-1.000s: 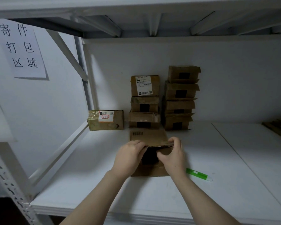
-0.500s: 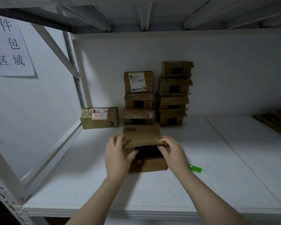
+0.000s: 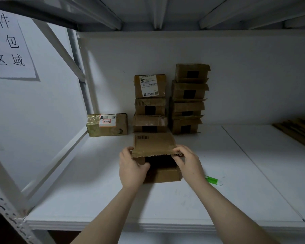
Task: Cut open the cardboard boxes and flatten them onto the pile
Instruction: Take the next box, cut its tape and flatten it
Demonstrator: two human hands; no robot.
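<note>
A white metal shelf (image 3: 236,173) fills most of the view, with a white back wall behind it and the ribbed underside of the next level above. On the wall to the left hangs a paper sign (image 3: 9,46) with large black characters.

Against the back wall stand two stacks of small brown boxes: a four-high stack (image 3: 189,99) on the right, and just beside it on the left a three-high stack (image 3: 150,103) whose top box bears a white shipping label. At the far right edge lies a pile of flattened cardboard (image 3: 296,131), partly cut off by the frame. To the left of the stacks sits a taped box (image 3: 107,125) with a label reading 3-3-3.

In front of the three-high stack, near the middle of the shelf, is the cardboard box (image 3: 163,174), its dark inside showing and its flap (image 3: 154,144) raised toward the wall.

The left hand (image 3: 130,169) has a curled grip on the box's left end, fingers at the flap's edge and thumb at the opening. The right hand (image 3: 188,162) has a pinching grip on the flap's right corner.

A green pen-shaped tool (image 3: 213,180) lies on the shelf just beside the right wrist.
</note>
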